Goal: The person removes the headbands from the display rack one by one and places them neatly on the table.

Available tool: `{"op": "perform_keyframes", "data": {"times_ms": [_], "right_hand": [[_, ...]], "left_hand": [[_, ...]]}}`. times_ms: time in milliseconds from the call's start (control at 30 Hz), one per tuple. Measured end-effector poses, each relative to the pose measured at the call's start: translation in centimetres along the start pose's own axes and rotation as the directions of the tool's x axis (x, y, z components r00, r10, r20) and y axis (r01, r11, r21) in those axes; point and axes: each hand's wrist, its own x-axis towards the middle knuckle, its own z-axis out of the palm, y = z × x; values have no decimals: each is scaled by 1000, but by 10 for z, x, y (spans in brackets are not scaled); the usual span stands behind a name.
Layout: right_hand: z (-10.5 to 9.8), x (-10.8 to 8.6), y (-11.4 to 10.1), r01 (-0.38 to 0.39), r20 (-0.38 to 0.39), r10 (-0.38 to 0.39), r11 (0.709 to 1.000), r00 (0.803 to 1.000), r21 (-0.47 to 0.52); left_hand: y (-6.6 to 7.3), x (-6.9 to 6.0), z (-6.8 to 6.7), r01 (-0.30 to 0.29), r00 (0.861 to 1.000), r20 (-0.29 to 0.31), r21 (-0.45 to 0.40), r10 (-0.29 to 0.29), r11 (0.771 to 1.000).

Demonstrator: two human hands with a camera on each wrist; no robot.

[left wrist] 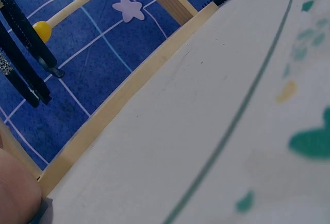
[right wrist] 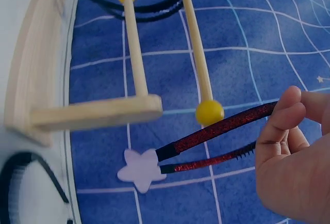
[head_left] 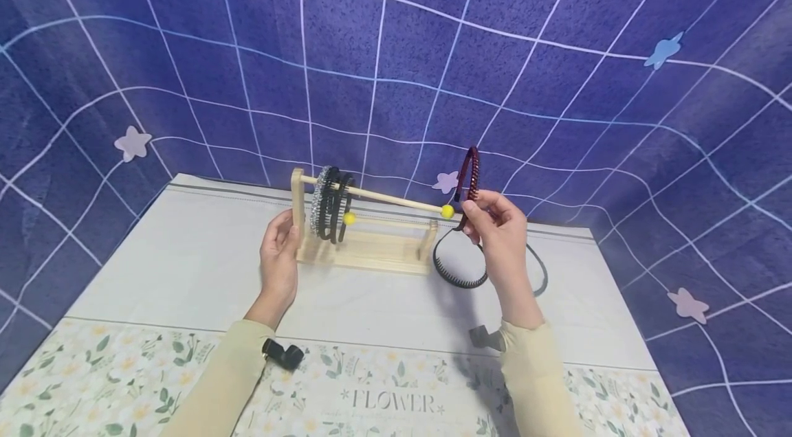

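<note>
In the head view, you see the tabletop [head_left: 377, 317] under bright, diffuse light from above. Note the soft shadow [head_left: 454, 306] below the right hand [head_left: 501, 234], extending to the front edge. Both wrist views give you a dimmer, cooler exposure. In the left wrist view, you find the leaf print [left wrist: 312, 144] near the front edge blurred. In the right wrist view, you see the black headband [right wrist: 7, 180] softly focused.
</note>
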Motion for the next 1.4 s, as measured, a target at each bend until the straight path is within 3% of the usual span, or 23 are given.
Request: {"op": "perform_keyframes", "data": {"times_ms": [300, 700, 1100, 1400], "right_hand": [[-29, -2, 5, -105, 36, 110, 988, 993, -114], [-61, -7, 17, -131, 5, 135, 971, 991, -198], [-104, -8, 17, -155, -111, 127, 940, 986, -303], [-137, -6, 13, -236, -265, 136, 888, 955, -394]], "left_hand": [[0, 1, 0, -13, 1000, 2, -23, 14, 1000], [-1, -1, 1, -22, 1000, -17, -55, 21, 998], [0, 1, 1, -7, 1000, -9, -37, 7, 999], [0, 0, 0, -2, 1000, -11, -34, 2, 999]]}}
